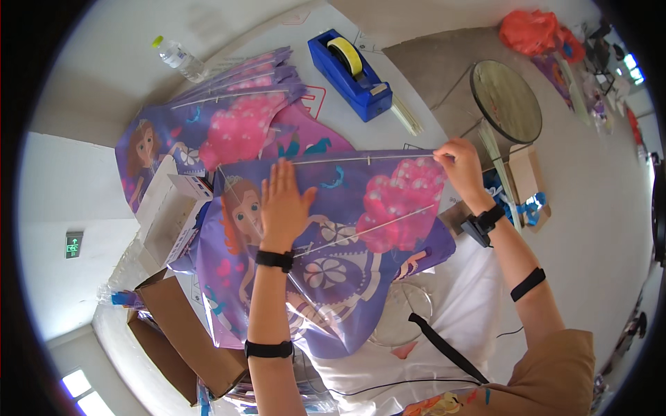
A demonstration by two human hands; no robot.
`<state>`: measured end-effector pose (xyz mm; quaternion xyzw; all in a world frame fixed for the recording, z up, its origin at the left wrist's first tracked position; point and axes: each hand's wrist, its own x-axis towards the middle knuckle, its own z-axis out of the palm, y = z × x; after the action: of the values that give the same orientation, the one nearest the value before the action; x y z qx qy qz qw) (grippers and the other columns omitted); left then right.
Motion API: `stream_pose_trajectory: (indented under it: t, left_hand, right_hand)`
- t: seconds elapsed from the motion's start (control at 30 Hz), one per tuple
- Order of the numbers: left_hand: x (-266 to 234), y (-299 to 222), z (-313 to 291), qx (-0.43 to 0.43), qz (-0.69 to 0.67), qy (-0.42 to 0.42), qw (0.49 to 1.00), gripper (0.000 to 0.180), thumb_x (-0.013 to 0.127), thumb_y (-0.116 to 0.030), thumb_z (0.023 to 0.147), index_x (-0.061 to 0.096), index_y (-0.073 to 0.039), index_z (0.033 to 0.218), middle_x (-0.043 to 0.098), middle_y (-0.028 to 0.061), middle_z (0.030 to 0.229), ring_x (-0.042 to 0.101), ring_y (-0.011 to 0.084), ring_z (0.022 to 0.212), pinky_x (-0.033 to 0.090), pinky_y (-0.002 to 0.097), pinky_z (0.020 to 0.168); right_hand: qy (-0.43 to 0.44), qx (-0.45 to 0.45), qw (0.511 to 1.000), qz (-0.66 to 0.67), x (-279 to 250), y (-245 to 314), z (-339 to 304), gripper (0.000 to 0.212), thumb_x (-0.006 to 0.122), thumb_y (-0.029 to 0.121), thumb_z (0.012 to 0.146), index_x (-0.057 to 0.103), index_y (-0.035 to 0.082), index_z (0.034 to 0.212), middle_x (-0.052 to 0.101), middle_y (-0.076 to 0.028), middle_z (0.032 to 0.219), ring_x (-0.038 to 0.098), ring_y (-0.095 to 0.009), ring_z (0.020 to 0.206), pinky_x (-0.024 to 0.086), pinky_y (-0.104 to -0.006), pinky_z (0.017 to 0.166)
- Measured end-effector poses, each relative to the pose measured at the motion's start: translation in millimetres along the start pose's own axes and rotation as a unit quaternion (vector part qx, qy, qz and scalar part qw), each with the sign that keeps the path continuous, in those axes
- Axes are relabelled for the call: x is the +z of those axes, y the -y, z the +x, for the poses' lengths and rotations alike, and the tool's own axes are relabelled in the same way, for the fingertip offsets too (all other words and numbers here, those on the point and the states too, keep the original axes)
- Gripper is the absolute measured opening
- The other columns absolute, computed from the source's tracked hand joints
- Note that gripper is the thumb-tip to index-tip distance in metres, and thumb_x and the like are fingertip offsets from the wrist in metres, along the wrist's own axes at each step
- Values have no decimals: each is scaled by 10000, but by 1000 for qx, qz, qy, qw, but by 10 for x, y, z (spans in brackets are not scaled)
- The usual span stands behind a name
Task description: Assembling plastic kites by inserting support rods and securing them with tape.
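Note:
A purple kite [326, 267] printed with a cartoon princess and pink bubbles spreads across the table in front of me. Thin white rods cross its face, one of them along its far edge. My left hand [283, 208] presses on it near the princess's head, palm down with the fingers stretched out. At the kite's far right corner my right hand [458, 166] is closed in a pinch on the edge, by the end of the rod. Beyond it, several similar purple kites [229, 125] lie stacked and overlapping.
A blue tape dispenser [350, 75] with yellow tape stands at the back, beside a bundle of thin sticks [406, 114]. A clear bottle [179, 59] is far left. Cardboard boxes [187, 326] flank the left side. A round stool [506, 100] stands to the right.

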<state>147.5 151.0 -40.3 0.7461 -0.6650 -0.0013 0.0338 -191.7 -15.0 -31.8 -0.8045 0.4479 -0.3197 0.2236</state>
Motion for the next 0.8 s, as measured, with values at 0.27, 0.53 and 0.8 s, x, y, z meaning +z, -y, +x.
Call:
stream_pose_trajectory:
  t: [0.27,0.53,0.8]
  left_hand:
    - [-104,-511,280,12,-74,-60,995,800,601,-422,931,280,51,1491,244,222,1578,255,368,1456,264,453,1173]
    - [-23,-973,368,-20,-222,-15,975,918,799,-266,784,287,81,1461,247,232,1563,273,406,1428,321,416,1159]
    - [37,-909,322,-33,-230,-12,973,901,809,-267,772,322,97,1436,267,234,1554,276,385,1432,317,401,1164]
  right_hand:
    - [-119,-44,981,145,241,359,1104,370,633,343,936,684,-23,944,700,-179,912,671,-269,862,499,-379,752]
    - [158,114,980,51,375,583,1759,468,659,442,902,632,-22,953,680,-152,946,646,-232,845,488,-343,754]
    - [88,-43,989,-112,312,1017,1512,346,722,372,840,652,49,941,670,-134,938,645,-295,905,487,-398,816]
